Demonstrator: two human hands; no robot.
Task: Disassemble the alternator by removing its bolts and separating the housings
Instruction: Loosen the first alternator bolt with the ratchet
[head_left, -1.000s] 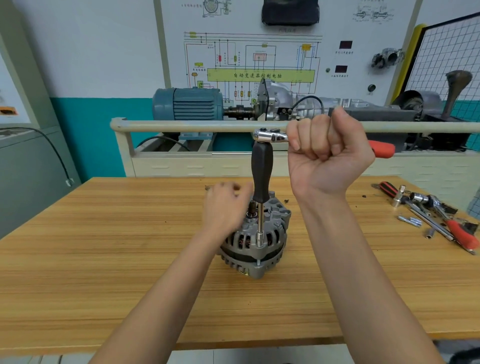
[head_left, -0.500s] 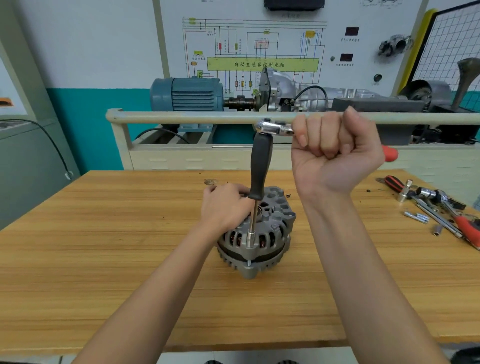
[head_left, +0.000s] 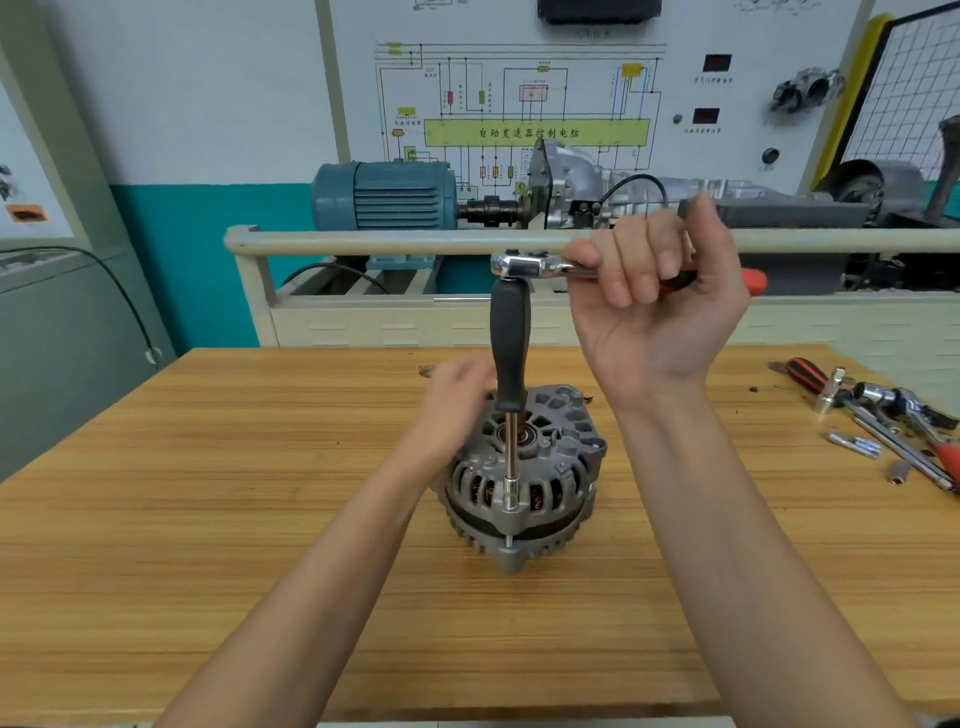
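Alternator (head_left: 524, 478) stands near the middle of the wooden surface (head_left: 208, 519), ribbed housing up, with a socket (head_left: 510, 491) seated on a through-bolt at the near edge of the casing. Black-handled extension driver (head_left: 511, 353) rises upright from the socket to a ratchet (head_left: 524, 267) at the top. Right hand (head_left: 660, 306) has its fingers curled round the ratchet handle, red grip end showing past the palm. Left hand (head_left: 457, 410) rests against the far-left side of the housing; blurred, so whether its fingers clasp the casing or merely press it I cannot tell. Step in hand looks like loosening this bolt. To do it well: keep the extension plumb over the bolt head so the socket does not cam off; the long stack makes tilt likely. Brace the body firmly with the left hand, since the alternator sits loose and may spin or tip under torque. Sweep the handle level, in short arcs. Spare ratchets and sockets (head_left: 883, 431) lie well apart at the right edge.
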